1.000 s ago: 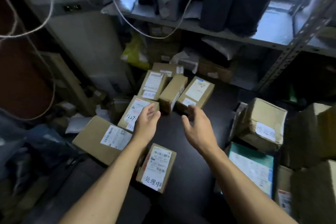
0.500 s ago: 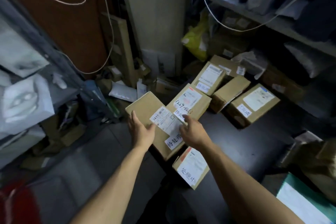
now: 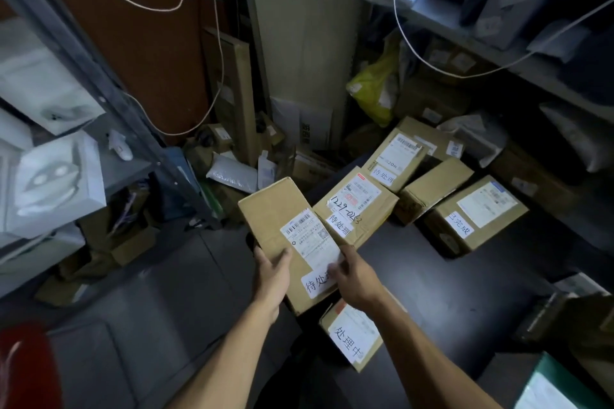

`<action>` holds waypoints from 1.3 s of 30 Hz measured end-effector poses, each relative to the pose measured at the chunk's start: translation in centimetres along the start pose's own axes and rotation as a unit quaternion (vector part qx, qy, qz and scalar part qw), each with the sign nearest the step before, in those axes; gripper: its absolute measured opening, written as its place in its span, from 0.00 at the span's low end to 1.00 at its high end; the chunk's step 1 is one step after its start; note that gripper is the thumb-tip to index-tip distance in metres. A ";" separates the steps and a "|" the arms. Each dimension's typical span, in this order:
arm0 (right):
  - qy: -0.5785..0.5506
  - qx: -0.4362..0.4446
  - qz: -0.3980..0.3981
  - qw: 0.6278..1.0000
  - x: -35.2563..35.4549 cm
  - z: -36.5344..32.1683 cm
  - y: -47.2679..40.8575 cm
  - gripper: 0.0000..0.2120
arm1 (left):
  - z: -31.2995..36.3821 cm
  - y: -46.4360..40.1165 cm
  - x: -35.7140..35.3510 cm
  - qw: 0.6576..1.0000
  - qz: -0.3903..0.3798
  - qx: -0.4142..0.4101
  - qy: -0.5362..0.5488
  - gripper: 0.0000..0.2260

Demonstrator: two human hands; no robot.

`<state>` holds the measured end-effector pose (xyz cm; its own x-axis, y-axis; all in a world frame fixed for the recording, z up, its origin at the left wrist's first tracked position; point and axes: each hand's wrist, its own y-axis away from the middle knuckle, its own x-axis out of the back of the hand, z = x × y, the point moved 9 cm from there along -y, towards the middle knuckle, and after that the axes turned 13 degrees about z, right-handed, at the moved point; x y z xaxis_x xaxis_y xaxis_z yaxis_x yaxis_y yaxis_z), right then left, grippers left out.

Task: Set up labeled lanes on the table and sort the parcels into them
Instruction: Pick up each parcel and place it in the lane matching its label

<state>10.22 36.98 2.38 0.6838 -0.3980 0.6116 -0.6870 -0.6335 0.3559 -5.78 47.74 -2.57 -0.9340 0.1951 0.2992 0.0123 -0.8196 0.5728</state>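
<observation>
Over the table edge (image 3: 432,276), both hands (left (image 3: 270,276), right (image 3: 354,279)) grip a labelled parcel (image 3: 275,216).

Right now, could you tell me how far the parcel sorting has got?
Done: several boxes on the table carry handwritten status labels. In hand: both the left hand and right hand grip a labeled box. Left: placing it; unsorted parcels wait at right.

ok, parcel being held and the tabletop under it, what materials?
Held parcel: looks like brown corrugated cardboard, matte, with creased edges and white paper labels. Table: dark, smooth, slightly sheened surface, perhaps laminate or painted board; cannot tell which.
</observation>
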 end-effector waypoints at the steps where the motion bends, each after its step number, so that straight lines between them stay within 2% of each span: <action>1: -0.014 0.002 0.007 1.000 0.1 -0.3 0.4 0.16 | 0.3 0.1 0.4 1.000 0.004 -0.005 0.008 0.36; 9: -0.186 0.080 0.033 0.979 3.2 -5.7 4.7 0.12 | 6.8 2.6 4.7 0.993 0.019 -0.097 0.058 0.34; 14: -0.208 0.134 0.067 0.966 6.8 -6.8 8.4 0.16 | 10.5 7.6 4.2 0.988 -0.025 -0.133 0.074 0.27; 18: -0.246 0.121 0.115 0.955 10.7 -5.4 11.8 0.17 | 11.5 13.0 2.8 0.982 -0.079 -0.145 0.093 0.21; 22: -0.310 0.129 0.157 0.929 15.4 -4.5 16.0 0.19 | 12.2 18.4 0.6 0.969 -0.158 -0.168 0.092 0.19; 26: -0.333 0.128 0.206 0.911 19.3 -2.8 20.2 0.23 | 14.2 23.7 -3.0 0.939 -0.268 -0.202 0.075 0.15; 33: -0.341 0.046 0.334 0.878 22.9 1.5 27.1 0.20 | 13.1 30.7 -8.9 0.882 -0.439 -0.168 0.014 0.17; 36: -0.356 0.000 0.354 0.865 24.2 3.6 29.3 0.24 | 12.7 33.7 -10.4 0.859 -0.484 -0.170 0.002 0.14; 39: -0.347 -0.008 0.371 0.861 25.7 4.3 31.6 0.26 | 12.3 37.1 -11.8 0.828 -0.528 -0.187 -0.014 0.14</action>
<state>7.09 3.84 26.29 0.0345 -0.9937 0.1067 -0.9977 -0.0280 0.0620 10.09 21.70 24.53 -0.3449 0.9176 -0.1974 -0.9226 -0.2928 0.2510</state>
